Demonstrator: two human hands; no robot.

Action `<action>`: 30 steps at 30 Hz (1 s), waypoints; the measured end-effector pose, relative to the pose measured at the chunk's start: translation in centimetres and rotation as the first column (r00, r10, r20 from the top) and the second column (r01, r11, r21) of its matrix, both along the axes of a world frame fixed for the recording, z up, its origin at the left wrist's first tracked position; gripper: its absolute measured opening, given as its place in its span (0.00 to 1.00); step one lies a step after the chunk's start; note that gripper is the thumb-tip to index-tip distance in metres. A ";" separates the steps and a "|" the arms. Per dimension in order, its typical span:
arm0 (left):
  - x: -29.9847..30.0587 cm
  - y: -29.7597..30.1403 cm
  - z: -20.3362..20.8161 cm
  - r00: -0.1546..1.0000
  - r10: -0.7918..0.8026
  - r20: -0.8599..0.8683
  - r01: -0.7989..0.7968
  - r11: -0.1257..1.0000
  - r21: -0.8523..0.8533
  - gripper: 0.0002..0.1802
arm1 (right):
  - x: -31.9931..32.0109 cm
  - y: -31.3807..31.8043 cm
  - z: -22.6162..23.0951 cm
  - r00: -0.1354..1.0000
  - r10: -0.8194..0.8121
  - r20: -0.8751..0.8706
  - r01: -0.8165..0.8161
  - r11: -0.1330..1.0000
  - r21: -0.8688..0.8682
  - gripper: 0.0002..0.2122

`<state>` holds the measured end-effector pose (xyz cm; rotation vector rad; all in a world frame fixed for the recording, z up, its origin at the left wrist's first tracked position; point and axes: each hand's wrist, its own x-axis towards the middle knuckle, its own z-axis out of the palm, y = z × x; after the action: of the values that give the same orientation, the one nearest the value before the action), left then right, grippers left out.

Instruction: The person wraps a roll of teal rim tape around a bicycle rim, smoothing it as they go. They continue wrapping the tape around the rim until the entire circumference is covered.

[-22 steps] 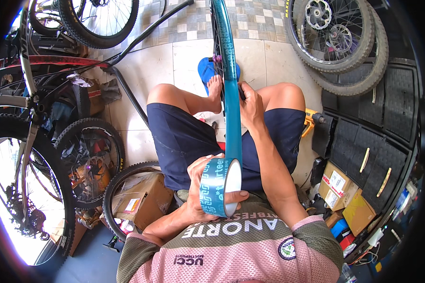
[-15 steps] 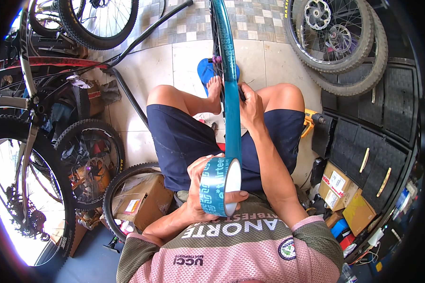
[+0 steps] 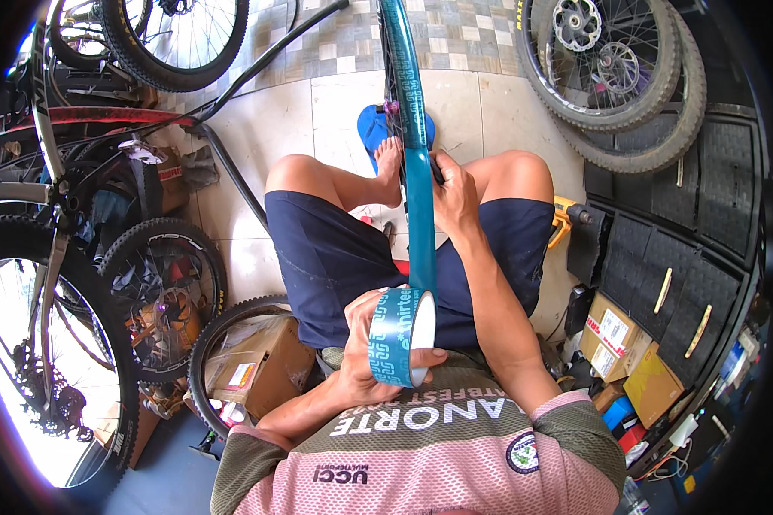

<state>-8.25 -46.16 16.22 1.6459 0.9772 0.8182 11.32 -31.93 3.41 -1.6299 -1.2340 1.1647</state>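
A wide roll of teal rim tape (image 3: 390, 339) sits in my left hand (image 3: 358, 356), held close to my chest with the thumb poking through its white core. From the roll, a taut strip of tape (image 3: 421, 219) runs up to a bicycle wheel rim (image 3: 409, 81) standing edge-on between my legs. Along the far part of the rim the patterned tape lies in the channel. My right hand (image 3: 457, 197) is closed at the right side of the strip, where the tape meets the rim. Something small and dark shows at its fingers; its kind is unclear.
Bicycle wheels (image 3: 618, 73) lean at the upper right, and a bike (image 3: 53, 206) stands at the left. Cardboard boxes (image 3: 266, 360) lie beside me on the left. A yellow power drill (image 3: 567, 219) is by my right knee. Blue slippers (image 3: 374, 129) are on the tiled floor.
The tape roll has turned slightly and shifted a little upward in my left hand. My right hand has slid slightly left along the rim.
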 end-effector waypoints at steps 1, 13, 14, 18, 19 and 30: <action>-0.1 -0.4 -0.2 1.000 -0.003 0.002 0.003 0.999 -0.042 0.15 | -0.1 -0.1 -0.4 1.000 -0.017 -0.007 0.018 0.999 0.036 0.16; 0.8 0.9 -0.1 0.976 0.213 0.039 -0.213 0.977 -0.002 0.13 | 1.8 -0.5 -0.8 0.992 0.123 -0.001 -0.123 0.989 -0.080 0.11; 0.6 1.2 -0.3 0.976 0.215 0.040 -0.214 0.976 -0.029 0.13 | 2.3 -0.6 -0.4 0.985 0.174 -0.009 -0.174 0.982 -0.078 0.12; -0.7 1.1 -1.7 0.973 0.218 0.076 -0.202 0.964 -0.174 0.15 | 4.2 -0.2 0.6 0.941 0.267 -0.206 -0.289 0.954 -0.082 0.15; -1.3 0.8 -2.3 0.973 0.215 0.078 -0.194 0.956 -0.219 0.15 | 5.0 0.0 1.1 0.931 0.236 -0.278 -0.276 0.955 -0.113 0.16; -4.5 1.6 -1.8 0.934 0.203 0.292 -0.056 0.895 -0.443 0.15 | 10.2 8.0 3.3 0.954 0.186 -0.235 -0.180 0.983 0.047 0.14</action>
<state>-12.79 -44.53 14.46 1.0307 0.9521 0.8650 21.50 -23.88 6.71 -1.3323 -1.2564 1.4087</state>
